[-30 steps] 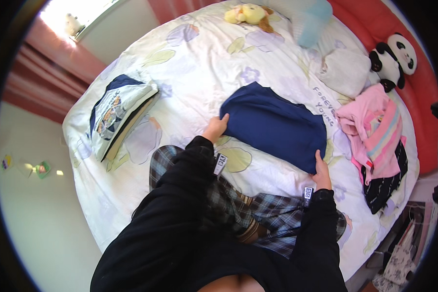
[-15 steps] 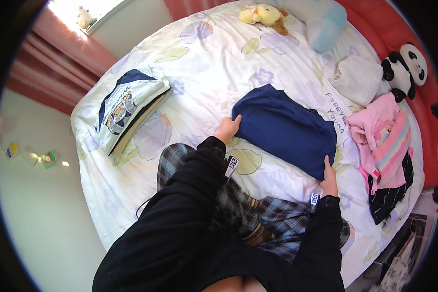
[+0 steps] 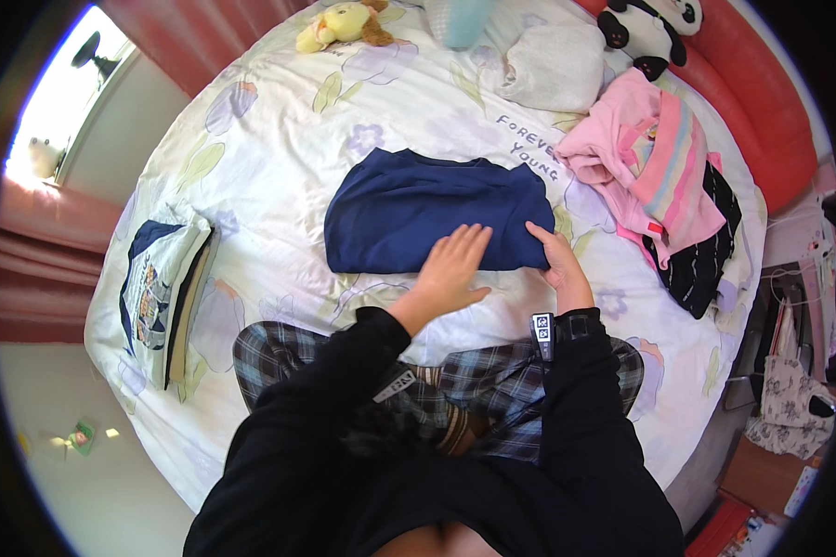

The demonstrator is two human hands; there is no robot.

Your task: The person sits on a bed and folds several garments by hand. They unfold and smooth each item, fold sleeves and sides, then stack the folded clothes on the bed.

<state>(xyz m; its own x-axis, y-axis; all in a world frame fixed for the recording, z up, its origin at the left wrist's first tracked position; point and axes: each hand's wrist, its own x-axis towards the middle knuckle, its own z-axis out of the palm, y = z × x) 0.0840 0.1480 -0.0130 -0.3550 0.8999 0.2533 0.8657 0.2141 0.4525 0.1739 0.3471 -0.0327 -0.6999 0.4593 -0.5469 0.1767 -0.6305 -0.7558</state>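
A navy blue folded shirt (image 3: 409, 209) lies on the bed in front of my crossed legs, its neckline at the far side. My left hand (image 3: 449, 277) has its fingers stretched out, the fingertips resting flat on the near part of the cloth. At the near right corner, my right hand (image 3: 560, 265) holds the shirt's edge, with the thumb on top and the other fingers partly hidden.
Folded clothes (image 3: 163, 288) form a stack at the left. To the right lie a pink garment (image 3: 636, 153) and a black patterned one (image 3: 706, 265), with a white cloth (image 3: 553, 70) behind. A panda toy (image 3: 646, 32) and a yellow plush toy (image 3: 344, 26) sit farther off.
My left hand has let go of the shirt's left edge and moved right onto its near middle. My right hand stays at the right corner. The view has turned, so the shirt appears straighter.
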